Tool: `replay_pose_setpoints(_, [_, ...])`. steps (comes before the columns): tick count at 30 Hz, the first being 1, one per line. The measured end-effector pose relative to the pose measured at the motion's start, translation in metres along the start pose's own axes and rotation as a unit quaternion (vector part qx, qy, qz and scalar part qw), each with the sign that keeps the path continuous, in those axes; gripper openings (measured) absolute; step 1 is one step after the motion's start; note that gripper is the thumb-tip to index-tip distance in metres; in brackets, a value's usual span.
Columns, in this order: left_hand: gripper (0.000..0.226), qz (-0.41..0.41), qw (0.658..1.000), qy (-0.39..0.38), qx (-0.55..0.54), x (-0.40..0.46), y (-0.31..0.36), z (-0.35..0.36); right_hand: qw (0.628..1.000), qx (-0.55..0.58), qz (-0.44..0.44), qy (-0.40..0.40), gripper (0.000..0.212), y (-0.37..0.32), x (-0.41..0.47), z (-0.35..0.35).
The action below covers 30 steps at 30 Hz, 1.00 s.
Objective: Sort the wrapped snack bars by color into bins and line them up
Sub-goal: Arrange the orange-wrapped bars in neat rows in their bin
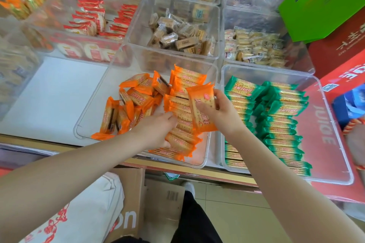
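Orange bar (201, 107) pinched in right hand (221, 112) — left hand (158, 126) flat on orange row (180, 134)

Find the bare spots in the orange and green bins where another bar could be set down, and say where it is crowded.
Orange bin: bare floor along its left wall, beside the loose orange pile; its right half is crowded by the orange row and both hands. Green bin: a bare strip between the green rows and its right wall; its left side is packed.
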<state>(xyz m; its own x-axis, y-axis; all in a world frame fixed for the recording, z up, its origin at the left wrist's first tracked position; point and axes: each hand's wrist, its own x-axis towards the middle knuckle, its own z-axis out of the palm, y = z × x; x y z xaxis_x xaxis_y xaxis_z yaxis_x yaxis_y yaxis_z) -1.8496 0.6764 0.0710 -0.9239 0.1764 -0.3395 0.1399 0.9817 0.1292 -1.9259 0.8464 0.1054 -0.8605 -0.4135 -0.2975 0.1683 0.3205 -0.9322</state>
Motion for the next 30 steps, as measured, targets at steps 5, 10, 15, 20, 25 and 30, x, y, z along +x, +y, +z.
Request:
replay_pose_setpoints(5, [0.061,-0.009,0.996,0.062,-0.07,0.002,-0.015,0.007,0.996,-0.037,-0.054,-0.067,0.036,0.002,-0.007,-0.004])
replay_pose_setpoints(10, [0.063,-0.01,0.963,0.048,-0.266,0.007,-0.024,0.024,0.917,-0.301,-0.191,-0.182,0.051,0.004,-0.015,0.018])
replay_pose_setpoints(15, [0.04,-0.031,0.927,-0.04,-0.371,0.008,-0.041,0.023,0.809,-0.49,-0.213,-0.244,0.054,0.005,-0.015,0.043])
replay_pose_setpoints(20, [0.052,-0.004,0.927,-0.1,-0.361,0.008,-0.057,0.012,0.676,-0.647,-0.246,-0.252,0.053,0.014,-0.014,0.056])
replay_pose_setpoints(25, [0.024,-0.076,0.917,-0.066,-0.386,-0.006,-0.059,0.011,0.659,-0.662,-0.231,-0.274,0.063,0.014,-0.006,0.06])
replay_pose_setpoints(30, [0.046,-0.098,0.892,-0.217,-0.384,-0.017,-0.054,0.019,0.805,-0.47,-0.147,-0.332,0.034,0.005,0.01,0.046])
